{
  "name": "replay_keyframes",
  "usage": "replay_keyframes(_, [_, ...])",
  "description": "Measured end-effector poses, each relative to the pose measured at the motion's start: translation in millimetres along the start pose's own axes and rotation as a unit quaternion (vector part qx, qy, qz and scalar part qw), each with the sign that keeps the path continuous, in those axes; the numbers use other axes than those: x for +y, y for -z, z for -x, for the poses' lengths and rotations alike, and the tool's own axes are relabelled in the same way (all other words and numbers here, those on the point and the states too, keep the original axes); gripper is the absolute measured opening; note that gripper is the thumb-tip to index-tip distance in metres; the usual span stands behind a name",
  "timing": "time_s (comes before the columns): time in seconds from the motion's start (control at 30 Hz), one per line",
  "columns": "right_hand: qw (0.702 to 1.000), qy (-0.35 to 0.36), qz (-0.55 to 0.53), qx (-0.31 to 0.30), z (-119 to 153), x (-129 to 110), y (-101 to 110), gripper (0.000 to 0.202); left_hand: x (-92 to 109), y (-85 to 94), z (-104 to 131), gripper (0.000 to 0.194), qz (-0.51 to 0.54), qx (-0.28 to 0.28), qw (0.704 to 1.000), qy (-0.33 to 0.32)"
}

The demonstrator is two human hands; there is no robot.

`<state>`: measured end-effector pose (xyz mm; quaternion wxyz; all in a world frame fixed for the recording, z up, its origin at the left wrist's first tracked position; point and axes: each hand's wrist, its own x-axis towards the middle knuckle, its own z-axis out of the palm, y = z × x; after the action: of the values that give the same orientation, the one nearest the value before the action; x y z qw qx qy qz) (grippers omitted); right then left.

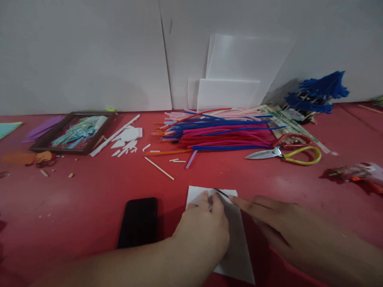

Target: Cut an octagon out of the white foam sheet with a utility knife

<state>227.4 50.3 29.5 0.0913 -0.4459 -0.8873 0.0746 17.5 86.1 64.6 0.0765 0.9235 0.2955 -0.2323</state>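
If the thin, dark, stick-like tool pinched in the fingers of the right hand slipped, it might jab the left hand, whose slightly parted fingertips rest on the white rectangular paper sheet atop the red tabletop (smooth-looking, so skidding seems possible).

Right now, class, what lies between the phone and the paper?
In the head view, red table separates phone and paper higher up; lower down, the left forearm crosses the gap.
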Motion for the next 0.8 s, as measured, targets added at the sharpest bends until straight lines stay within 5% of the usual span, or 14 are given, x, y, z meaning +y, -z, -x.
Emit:
replay_keyframes(0.43, [0.995, -0.024, -0.099, -0.016, -8.0, -2.6, -2.5, 0.066, -3.9, -3.1, -3.2, 0.064, 0.01, 0.049, 0.999, -0.015])
replay_keyframes(0.8, [0.991, -0.026, -0.102, -0.08, -12.6, -8.2, 21.5, 0.063, -3.9, -0.6, -1.5, 0.058, 0.028, 0.048, 0.998, -0.001])
